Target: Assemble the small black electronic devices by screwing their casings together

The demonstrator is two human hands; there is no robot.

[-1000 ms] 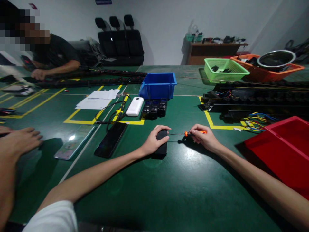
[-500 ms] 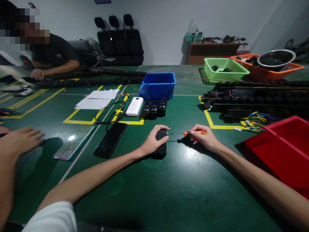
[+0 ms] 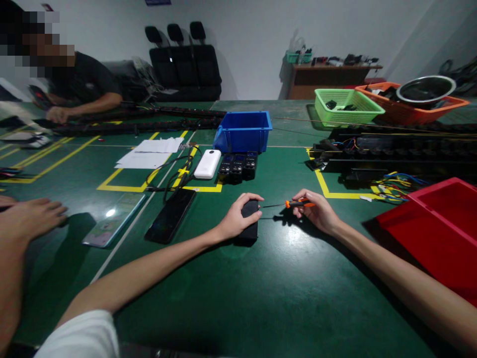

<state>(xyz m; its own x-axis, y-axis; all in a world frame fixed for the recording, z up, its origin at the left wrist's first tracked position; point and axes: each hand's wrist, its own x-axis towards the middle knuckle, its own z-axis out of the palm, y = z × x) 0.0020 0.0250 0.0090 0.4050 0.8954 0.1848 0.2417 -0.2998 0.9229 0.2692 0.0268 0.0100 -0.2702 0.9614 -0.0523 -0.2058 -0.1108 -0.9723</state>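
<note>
My left hand [image 3: 240,217] is wrapped round a black box [image 3: 250,229] on the green table [image 3: 231,303]. To its right, my right hand [image 3: 315,211] holds a screwdriver [image 3: 301,203] with an orange and black handle. The thin shaft points left, its tip close to the box's right side; whether they touch cannot be made out. Behind the box stand several black modules [image 3: 237,168], beside a white power bank [image 3: 207,164] and in front of a blue bin [image 3: 246,133]. A black phone [image 3: 170,217] lies left of my left hand.
Another phone [image 3: 114,220] lies near a person's hand [image 3: 39,219] at the left. A second person [image 3: 82,82] sits across the table. Papers [image 3: 149,152] and black cables are at the back left. A red bin [image 3: 436,233], wires, black rails and a green basket [image 3: 348,112] are at the right.
The screwdriver handle has turned, showing more black, and its shaft has shifted slightly right. The fingers of my right hand have changed position. My left hand still holds the box.
</note>
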